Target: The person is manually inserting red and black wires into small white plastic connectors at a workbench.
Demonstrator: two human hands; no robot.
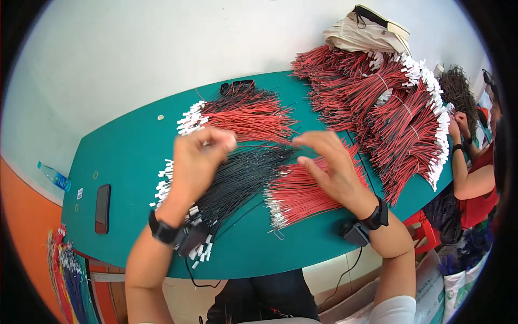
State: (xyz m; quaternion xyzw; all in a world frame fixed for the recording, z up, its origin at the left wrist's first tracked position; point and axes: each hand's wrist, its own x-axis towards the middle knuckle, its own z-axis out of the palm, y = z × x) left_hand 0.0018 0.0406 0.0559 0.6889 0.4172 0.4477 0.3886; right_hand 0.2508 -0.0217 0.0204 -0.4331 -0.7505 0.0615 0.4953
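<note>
My left hand point(198, 156) is pinched above the wire bundles, its fingertips slightly blurred. A thin red wire point(263, 146) runs from those fingertips toward my right hand point(334, 164). The right hand's thumb and forefinger are apart, over a bundle of red wires point(310, 191) with pale tips at its left end. Between the hands lies a bundle of black wires point(243, 170), with white connectors at its left. Behind it rests a pile of red and black wires point(245, 119) with white connectors. A dark device is strapped to each wrist.
Large tied bundles of red wires point(372, 102) fill the table's far right, a cream bag point(367, 32) behind them. A phone point(102, 209) and a plastic bottle point(54, 176) are at the left. At the right edge sits another person point(475, 181), hands raised.
</note>
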